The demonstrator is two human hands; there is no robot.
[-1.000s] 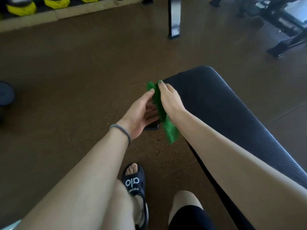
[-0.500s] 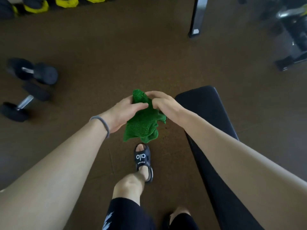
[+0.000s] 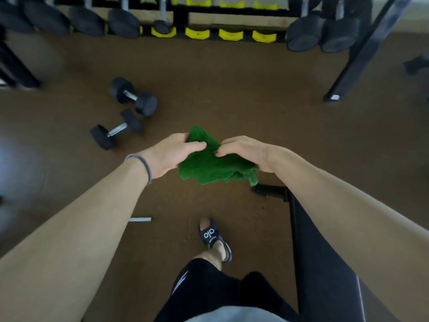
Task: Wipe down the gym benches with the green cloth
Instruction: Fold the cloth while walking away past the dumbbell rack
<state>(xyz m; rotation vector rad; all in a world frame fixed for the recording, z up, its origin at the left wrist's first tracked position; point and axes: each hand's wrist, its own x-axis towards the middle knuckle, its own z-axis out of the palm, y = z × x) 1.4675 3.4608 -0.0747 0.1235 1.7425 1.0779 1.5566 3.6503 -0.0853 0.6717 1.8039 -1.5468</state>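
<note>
Dumbbells (image 3: pixel 123 112): two lie on the brown floor (image 3: pixel 232 89), upper left of the frame (newly swung into view as the head lifts).
Left hand (image 3: pixel 170 154): centre-left, pinching the green cloth (image 3: pixel 213 165), thumb over its top edge.
Green cloth: centre of the frame, bunched in the air between both hands, clear of the pad; a second ago it hung as a thin strip.
Right hand (image 3: pixel 246 152): centre-right, fingers curled into the cloth's other side.
Bench (image 3: pixel 320 263): lower right, mostly under the right forearm; earlier its pad filled the right side.
Meaning: probably refolding the cloth before more wiping.

Two dumbbells (image 3: pixel 130 112) and a metal rod (image 3: pixel 140 219) lie on the brown floor (image 3: pixel 232 89).
</note>
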